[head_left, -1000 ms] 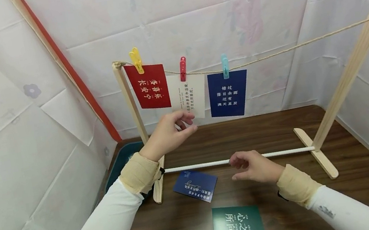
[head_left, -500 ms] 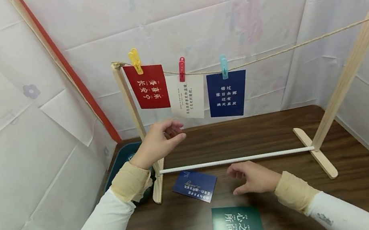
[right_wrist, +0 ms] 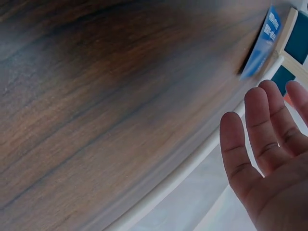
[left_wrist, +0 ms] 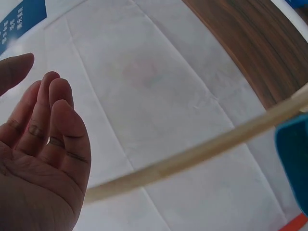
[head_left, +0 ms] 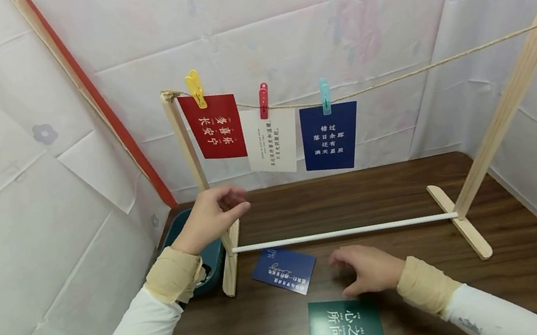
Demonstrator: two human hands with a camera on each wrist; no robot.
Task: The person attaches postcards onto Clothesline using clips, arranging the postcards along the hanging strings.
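Observation:
My left hand, fingers loosely bent and holding nothing, hovers in front of the rack's left post, near a teal bin. The right hand hangs above the table, bare of any object, just beyond a green card that lies flat. Left of that hand lies a blue card. On the twine hang a red card under a yellow clothespin, a white card under a red clothespin, and a dark blue card under a light blue clothespin.
The wooden rack has a left post, a right post and a white crossbar low over the brown table. White sheeting encloses the back and sides. A red strip runs down the left.
My left hand has moved left and down, away from the white card toward the bin. The right hand has come down and nearer to the green card. The hanging cards stay in place.

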